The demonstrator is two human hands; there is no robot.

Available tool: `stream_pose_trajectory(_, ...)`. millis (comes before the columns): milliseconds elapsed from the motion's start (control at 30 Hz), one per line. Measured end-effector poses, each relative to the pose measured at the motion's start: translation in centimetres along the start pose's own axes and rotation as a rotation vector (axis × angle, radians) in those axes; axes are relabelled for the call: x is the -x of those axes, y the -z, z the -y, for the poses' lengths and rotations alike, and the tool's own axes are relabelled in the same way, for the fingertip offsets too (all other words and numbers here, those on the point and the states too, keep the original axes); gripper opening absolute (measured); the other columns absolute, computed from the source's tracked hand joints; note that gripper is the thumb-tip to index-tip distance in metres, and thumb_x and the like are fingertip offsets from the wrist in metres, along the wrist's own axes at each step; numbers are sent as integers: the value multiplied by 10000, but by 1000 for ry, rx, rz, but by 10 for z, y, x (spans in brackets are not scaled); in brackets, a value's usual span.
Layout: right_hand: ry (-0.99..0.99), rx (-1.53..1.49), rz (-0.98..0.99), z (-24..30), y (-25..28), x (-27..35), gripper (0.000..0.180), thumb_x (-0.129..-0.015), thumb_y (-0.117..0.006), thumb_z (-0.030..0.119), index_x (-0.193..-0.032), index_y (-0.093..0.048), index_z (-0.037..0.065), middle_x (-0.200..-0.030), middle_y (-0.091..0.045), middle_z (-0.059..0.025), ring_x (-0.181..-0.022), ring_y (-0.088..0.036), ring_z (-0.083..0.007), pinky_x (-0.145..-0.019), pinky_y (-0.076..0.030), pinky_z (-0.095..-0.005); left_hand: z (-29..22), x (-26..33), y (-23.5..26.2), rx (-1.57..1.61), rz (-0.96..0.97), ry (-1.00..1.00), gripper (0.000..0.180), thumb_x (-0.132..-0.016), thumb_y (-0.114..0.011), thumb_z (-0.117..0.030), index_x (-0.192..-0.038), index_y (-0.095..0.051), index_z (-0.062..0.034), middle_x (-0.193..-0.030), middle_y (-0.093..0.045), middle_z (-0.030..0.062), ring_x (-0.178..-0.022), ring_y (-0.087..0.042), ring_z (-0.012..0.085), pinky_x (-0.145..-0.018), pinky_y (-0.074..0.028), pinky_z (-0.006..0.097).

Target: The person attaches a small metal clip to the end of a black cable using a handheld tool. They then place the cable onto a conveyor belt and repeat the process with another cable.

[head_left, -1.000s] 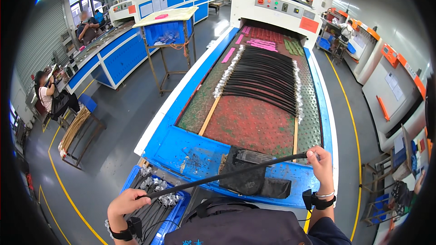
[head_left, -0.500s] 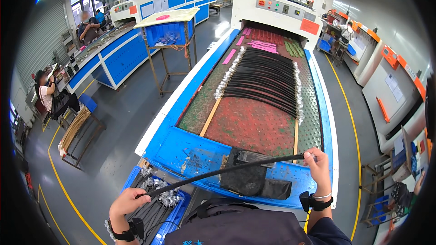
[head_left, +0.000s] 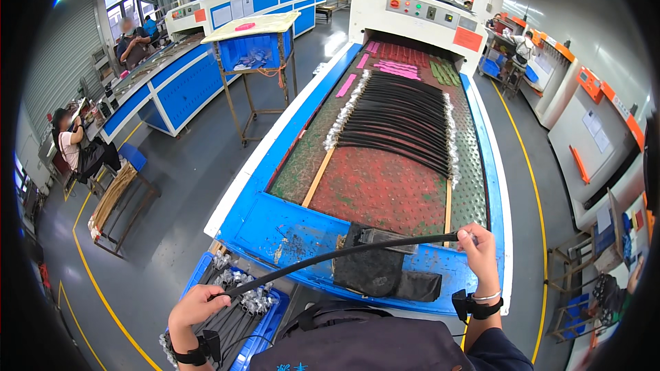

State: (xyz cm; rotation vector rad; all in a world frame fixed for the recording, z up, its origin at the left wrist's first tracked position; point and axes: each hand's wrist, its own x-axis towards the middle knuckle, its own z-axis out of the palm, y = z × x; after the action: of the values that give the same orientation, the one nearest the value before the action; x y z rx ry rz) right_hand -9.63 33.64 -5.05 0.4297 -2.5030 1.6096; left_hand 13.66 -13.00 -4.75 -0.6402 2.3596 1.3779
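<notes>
Stretched between my two hands is one long black tube (head_left: 330, 256), bowed slightly upward, above the near edge of the blue machine bed. My left hand (head_left: 196, 307) pinches its left end over a blue crate (head_left: 265, 323) of similar black tubes with clear plastic-wrapped ends. My right hand (head_left: 478, 246) grips the other end near the bed's right front corner; a bit of clear wrap shows by the fingers. Ahead, a row of black tubes (head_left: 395, 120) lies side by side across the red and green bed, their wrapped ends resting near two wooden strips (head_left: 320, 177).
A black cloth pad (head_left: 368, 271) lies on the blue front ledge (head_left: 275, 227). Pink strips (head_left: 397, 70) and green strips (head_left: 445, 74) sit farther in, before the white machine housing (head_left: 419, 24). A stand with a blue bin (head_left: 254, 51) is at left. Other people work farther away.
The tube bows a little more, and my left hand has shifted slightly right. My right hand has barely moved. The row on the bed is unchanged.
</notes>
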Motion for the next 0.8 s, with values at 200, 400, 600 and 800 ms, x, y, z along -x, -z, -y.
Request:
stream_pose_trajectory(200, -7, -7, 4, 0, -3, 0, 233, -867, -597, 198, -750, -591, -2, -590, -542, -15, -545, -517, -74, -505, -396, -226, 7, -4, -1, -30, 0, -17, 198, -840, -604, -210, -759, -637, -32, -538, -466, -26, -519, -409, 62, -474, -321, 251)
stream_pose_trajectory(400, -2, 17, 8, 0, -4, -1, 230, -868, -592, 196, -747, -592, 0, -581, -543, -17, -544, -523, -75, -501, -395, -229, 4, -3, -2, -18, 6, -15, 206, -836, -614, -221, -758, -635, -31, -545, -484, -16, -524, -417, 65, -481, -329, 252)
stream_pose_trajectory(600, -7, 11, 14, -3, -5, -2, 229, -865, -593, 196, -745, -593, 0, -580, -545, -19, -543, -527, -79, -499, -394, -231, 5, -3, -3, -30, -3, -24, 211, -836, -611, -220, -753, -631, -27, -541, -482, -12, -520, -416, 70, -480, -329, 255)
stream_pose_trajectory(800, -9, 18, 13, -3, -6, -3, 226, -862, -595, 191, -753, -596, -7, -582, -544, -23, -544, -524, -83, -501, -396, -235, 4, -5, -4, -30, -2, -19, 230, -833, -609, -229, -744, -624, -17, -529, -467, -1, -513, -413, 78, -478, -327, 261)
